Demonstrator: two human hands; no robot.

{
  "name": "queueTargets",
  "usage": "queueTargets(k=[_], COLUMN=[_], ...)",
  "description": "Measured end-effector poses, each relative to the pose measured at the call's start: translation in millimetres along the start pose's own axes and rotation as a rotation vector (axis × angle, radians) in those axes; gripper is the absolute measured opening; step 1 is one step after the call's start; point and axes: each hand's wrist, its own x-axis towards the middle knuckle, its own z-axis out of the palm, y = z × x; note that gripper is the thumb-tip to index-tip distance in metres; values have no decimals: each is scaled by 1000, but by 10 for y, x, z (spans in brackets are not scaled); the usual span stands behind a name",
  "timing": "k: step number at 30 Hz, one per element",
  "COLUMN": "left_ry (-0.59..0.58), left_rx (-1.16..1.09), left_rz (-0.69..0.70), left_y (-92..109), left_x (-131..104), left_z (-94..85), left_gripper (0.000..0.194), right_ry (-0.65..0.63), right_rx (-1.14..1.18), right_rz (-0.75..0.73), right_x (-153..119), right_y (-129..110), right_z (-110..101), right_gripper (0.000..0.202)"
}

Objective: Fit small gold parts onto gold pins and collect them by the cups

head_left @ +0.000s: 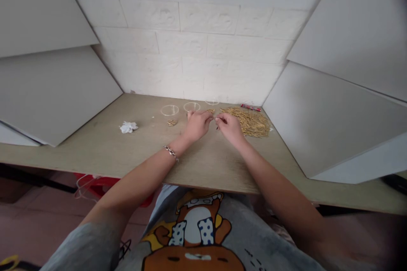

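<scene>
My left hand and my right hand meet above the middle of the table, their fingertips pinched close together. Whatever they hold between them is too small to make out. Beside my right hand lies a wide heap of thin gold-coloured sticks. Just behind the fingers is a small cluster of gold pieces, partly hidden. To the left of my left hand sits another little pile of short gold pieces. A chain bracelet circles my left wrist.
Clear round containers stand along the back of the wooden table. A red marker-like tube lies behind the heap. Crumpled white tissue rests at left. White panels flank both sides, and a brick-patterned wall closes the back.
</scene>
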Motion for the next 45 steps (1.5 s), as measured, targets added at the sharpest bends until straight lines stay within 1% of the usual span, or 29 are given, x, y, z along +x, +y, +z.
queueTargets(k=[7, 13, 17, 20, 24, 27, 31, 34, 39, 42, 45], left_ry=[0, 13, 20, 2, 2, 6, 12, 29, 19, 22, 5], left_rx=[41, 33, 18, 0, -29, -37, -43, -37, -37, -65, -187], left_rz=[66, 46, 42, 39, 37, 49, 64, 62, 92, 76, 12], left_y=[5, 19, -10, -33, -38, -30, -25, -27, -24, -18, -15], left_x=[-5, -7, 12, 40, 71, 72, 62, 58, 52, 54, 68], left_z=[-20, -28, -30, -70, -138, -155, -147, -150, -161, -155, -153], left_gripper=[23, 24, 24, 23, 23, 23, 24, 24, 24, 23, 22], right_ry=[4, 19, 28, 31, 38, 46, 43, 41, 30, 16, 3], right_rx=[-36, 25, 9, 4, 71, 97, 115, 90, 57, 56, 69], right_rz=[0, 13, 7, 1, -1, 1, 21, 15, 14, 21, 22], right_x=[-9, -20, -18, -13, -12, -8, 10, 18, 12, 7, 7], right_y=[-20, -31, -16, -33, -93, -110, -75, -60, -91, -107, -105], right_z=[-5, 14, 29, 22, -7, -23, -33, -39, -44, -42, -39], right_gripper=[12, 13, 15, 15, 16, 20, 28, 25, 22, 21, 21])
